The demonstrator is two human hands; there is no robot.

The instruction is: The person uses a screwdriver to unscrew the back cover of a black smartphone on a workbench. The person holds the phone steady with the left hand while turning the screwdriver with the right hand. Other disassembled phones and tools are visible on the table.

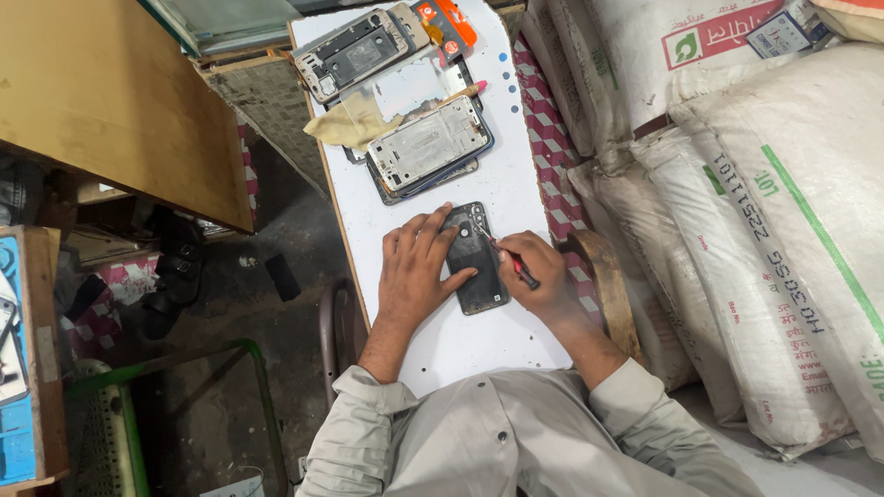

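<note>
Phone (476,264) near tabletop's (516,179) right edge: your left hand (416,271) lies open, flat on it, right hand (543,271) gripping a screwdriver (509,260); a tip slip likely gouges the back.

Bright even light, soft shadows, mild glare on white table (433,345), sharp focus, wide-angle edge stretch

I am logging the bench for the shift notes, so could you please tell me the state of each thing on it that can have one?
Dark phone: lying back up, pinned flat by the left hand.
Screwdriver: gripped in the right hand, tip on the phone's upper part.
Phone frame: opened, bare inside facing up, stacked on another.
Second frame: opened, lying at the table's far end.
Yellow cloth: crumpled.
</note>
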